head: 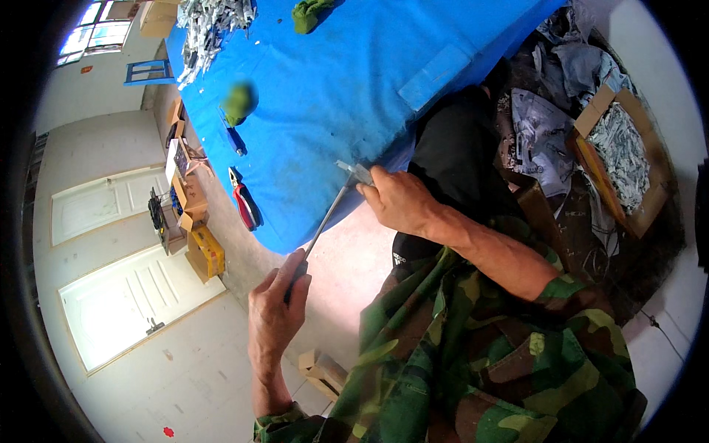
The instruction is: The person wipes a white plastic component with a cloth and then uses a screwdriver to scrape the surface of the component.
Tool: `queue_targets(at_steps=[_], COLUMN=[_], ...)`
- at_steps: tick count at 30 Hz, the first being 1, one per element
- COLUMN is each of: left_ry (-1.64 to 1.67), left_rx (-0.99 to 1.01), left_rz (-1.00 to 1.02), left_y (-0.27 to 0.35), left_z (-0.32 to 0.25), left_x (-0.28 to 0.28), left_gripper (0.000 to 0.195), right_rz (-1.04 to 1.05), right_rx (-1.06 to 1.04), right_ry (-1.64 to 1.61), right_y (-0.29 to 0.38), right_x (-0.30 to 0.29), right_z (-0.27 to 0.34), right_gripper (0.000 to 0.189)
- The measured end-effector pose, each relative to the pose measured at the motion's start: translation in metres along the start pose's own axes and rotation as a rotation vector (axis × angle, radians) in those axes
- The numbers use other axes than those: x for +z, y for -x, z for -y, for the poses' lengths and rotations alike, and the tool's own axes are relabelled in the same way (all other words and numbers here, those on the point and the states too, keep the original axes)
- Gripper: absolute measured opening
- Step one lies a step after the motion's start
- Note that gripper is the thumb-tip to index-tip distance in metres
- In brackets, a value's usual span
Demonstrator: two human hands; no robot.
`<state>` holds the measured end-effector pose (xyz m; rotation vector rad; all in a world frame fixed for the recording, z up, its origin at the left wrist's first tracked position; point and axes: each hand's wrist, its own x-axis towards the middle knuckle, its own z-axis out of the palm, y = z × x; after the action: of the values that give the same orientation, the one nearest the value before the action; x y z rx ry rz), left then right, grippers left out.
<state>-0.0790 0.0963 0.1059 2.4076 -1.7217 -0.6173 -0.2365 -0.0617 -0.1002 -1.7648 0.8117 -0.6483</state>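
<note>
My left hand (277, 310) grips the dark handle of a long thin metal tool (328, 215), a file or a screwdriver; I cannot tell which. The shaft slants up to the right, and its tip meets a small silvery metal part (360, 173). That part is pinched between thumb and fingers of my right hand (401, 199), just off the near edge of a blue cloth-covered table (310, 111). On the cloth at left lie red-handled pliers (243, 202) and a blue-handled tool (235, 141), with a blurred green item (239, 102) beside it.
A heap of silvery strip-like parts (213, 39) covers the table's far left corner, with a crumpled green cloth or glove (310, 15) to its right. An open cardboard box (620, 160) of similar pieces and crumpled plastic sacks (537, 133) are at right. Cartons (194, 202) stand at left.
</note>
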Motion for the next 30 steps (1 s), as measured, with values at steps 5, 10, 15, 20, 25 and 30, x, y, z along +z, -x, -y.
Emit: queue_targets(at_steps=[5, 10, 15, 20, 25, 30], left_ry=[-0.031, 0.246, 0.33, 0.09, -0.164, -0.217], left_rx=[-0.007, -0.208, -0.297, -0.026, 0.039, 0.047], left_rz=[-0.014, 0.094, 0.123, -0.005, -0.022, -0.043], left_y=[0.007, 0.005, 0.005, 0.004, 0.007, 0.01], left_z=[-0.001, 0.004, 0.0, 0.001, -0.004, -0.006], left_x=[0.008, 0.01, 0.009, 0.012, 0.014, 0.019], left_gripper=[0.041, 0.039, 0.036, 0.036, 0.039, 0.035], right_rz=[0.007, -0.049, 0.01, 0.003, 0.029, -0.012], right_rx=[0.024, -0.004, 0.015, -0.009, 0.016, 0.004], right_ry=[-0.021, 0.003, -0.001, 0.053, 0.03, 0.069], right_y=[0.0, -0.001, 0.001, 0.002, 0.002, 0.002], right_x=[0.0, 0.004, -0.001, -0.003, -0.005, -0.002], right_z=[0.002, -0.001, 0.001, 0.003, 0.005, 0.004], right_gripper=[0.031, 0.03, 0.03, 0.03, 0.03, 0.03])
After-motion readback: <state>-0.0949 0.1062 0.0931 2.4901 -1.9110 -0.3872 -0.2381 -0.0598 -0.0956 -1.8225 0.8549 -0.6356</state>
